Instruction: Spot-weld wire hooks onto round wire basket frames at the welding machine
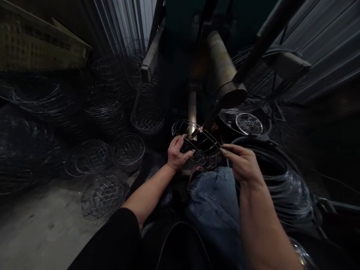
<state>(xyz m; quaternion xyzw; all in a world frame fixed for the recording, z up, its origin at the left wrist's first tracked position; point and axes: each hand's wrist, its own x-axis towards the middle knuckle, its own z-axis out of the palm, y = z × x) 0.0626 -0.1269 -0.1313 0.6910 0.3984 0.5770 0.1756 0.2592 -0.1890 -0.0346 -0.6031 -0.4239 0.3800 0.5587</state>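
A round wire basket (208,149) is held tilted in front of me between both hands. My left hand (177,153) grips its near left side, thumb and fingers closed around the wire. At the right end of the rim, my right hand (239,158) pinches the wire between thumb and fingertips. The basket's rim lies between the upper electrode arm (210,117) and the lower electrode rod (192,108) of what looks like a spot welder. A small reddish glow shows where the upper tip meets the wire.
Several finished-looking wire baskets (102,197) stand in stacks on the concrete floor (42,228) at left. A large wire coil (292,195) lies to the right. Behind it, a dark tub (268,129) holds wire rings. The welder's thick cylinder (223,60) juts out overhead.
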